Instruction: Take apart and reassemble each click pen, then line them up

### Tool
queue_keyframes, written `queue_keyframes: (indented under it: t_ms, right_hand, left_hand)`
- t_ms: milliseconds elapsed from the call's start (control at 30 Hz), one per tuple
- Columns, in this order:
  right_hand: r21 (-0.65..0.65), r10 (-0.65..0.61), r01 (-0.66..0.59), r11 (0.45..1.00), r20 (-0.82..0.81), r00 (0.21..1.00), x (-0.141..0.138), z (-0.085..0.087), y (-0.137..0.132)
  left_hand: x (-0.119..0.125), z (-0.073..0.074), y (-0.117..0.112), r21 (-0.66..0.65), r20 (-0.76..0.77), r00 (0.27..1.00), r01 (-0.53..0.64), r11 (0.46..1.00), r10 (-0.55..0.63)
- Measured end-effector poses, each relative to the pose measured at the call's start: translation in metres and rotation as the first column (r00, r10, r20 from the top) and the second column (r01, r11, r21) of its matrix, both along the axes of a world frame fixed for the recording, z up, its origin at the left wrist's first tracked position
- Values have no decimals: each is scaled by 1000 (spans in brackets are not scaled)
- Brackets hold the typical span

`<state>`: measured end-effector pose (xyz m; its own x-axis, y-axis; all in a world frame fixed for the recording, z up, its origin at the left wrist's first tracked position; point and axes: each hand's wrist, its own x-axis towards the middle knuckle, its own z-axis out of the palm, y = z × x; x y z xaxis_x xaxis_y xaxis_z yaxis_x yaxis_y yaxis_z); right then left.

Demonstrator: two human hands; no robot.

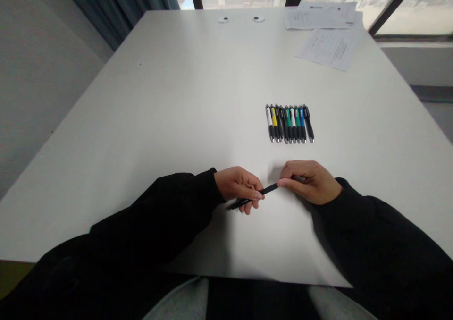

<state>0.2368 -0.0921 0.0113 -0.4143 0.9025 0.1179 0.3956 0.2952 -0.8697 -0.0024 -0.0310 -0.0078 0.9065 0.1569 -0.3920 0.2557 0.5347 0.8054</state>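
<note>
Black pen (269, 189) clamped between fingers (253, 192) of left hand (238, 184) and right hand (311, 183), near surface (141, 122) front edge, below row of colored pens (289, 124).

The white table (148, 98) has a smooth, matt top, probably laminate. In the row at the far right, the retractable pens (289, 124) have glossy plastic barrels, matt black grips and small shiny metal tips. The black pen (267, 189) near the table's near edge shows a similar smooth plastic finish. The sheets of paper (331, 48) beyond are thin and matt, while the black sleeves (170, 206) are soft, matt cloth.
</note>
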Motion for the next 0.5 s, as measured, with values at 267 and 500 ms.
queue_keyframes:
  t_ms: [267, 500]
  right_hand:
    - [-5, 87, -87, 996, -57, 995, 5, 0, -3]
    - [-27, 2, -1, 1000, 41, 999, 6, 2, -5]
  left_hand:
    - [0, 3, 1, 27, -10, 999, 31, 999, -30]
    - [2, 1, 1, 25, -26, 999, 21, 999, -21]
